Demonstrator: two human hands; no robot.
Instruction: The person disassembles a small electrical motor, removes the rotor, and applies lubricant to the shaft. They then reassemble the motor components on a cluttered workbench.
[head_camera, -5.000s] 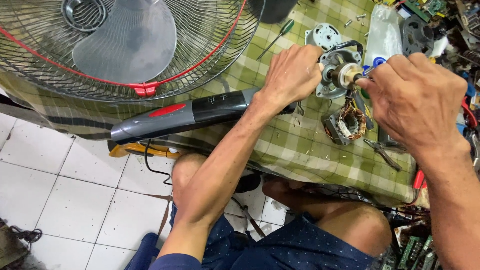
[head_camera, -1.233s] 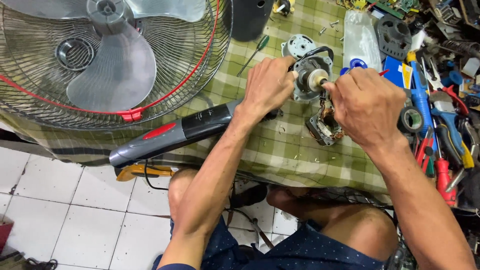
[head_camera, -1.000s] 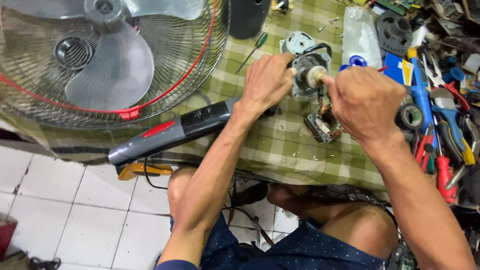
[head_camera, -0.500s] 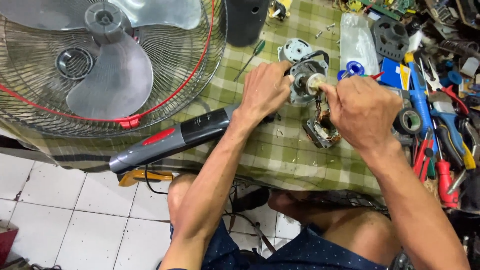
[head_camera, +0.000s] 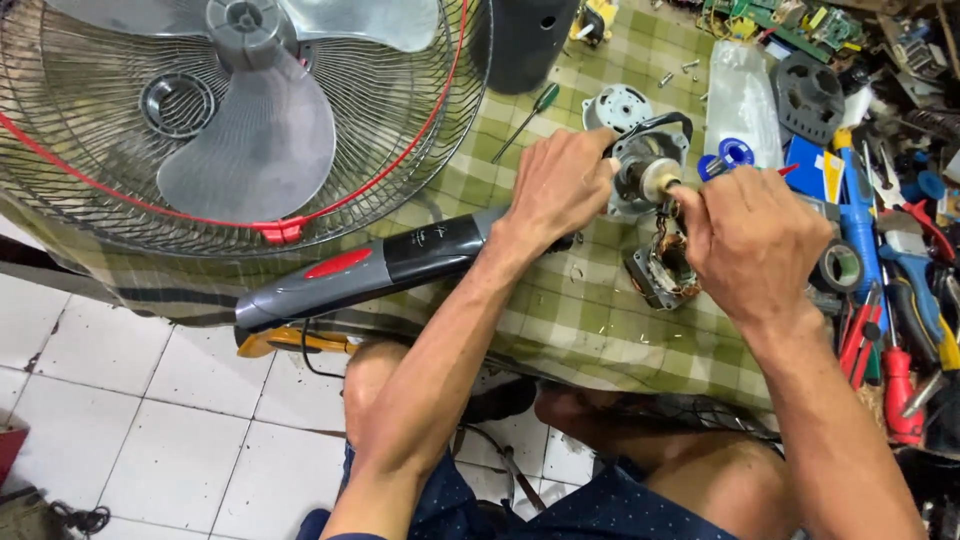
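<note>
At frame centre, the left hand (head_camera: 562, 188) stays clamped around the motor (head_camera: 645, 175). The right hand (head_camera: 750, 235) has shifted closer, fingers (head_camera: 690, 205) pinched at its shaft.

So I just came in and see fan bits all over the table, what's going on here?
A person sits at a table with a green checked cloth, working on a small fan motor. The left hand steadies the motor's housing, while the right hand pinches at its shaft end. A copper-wound stator lies just below the motor. A caged fan lies to the left, and hand tools crowd the right edge.
</note>
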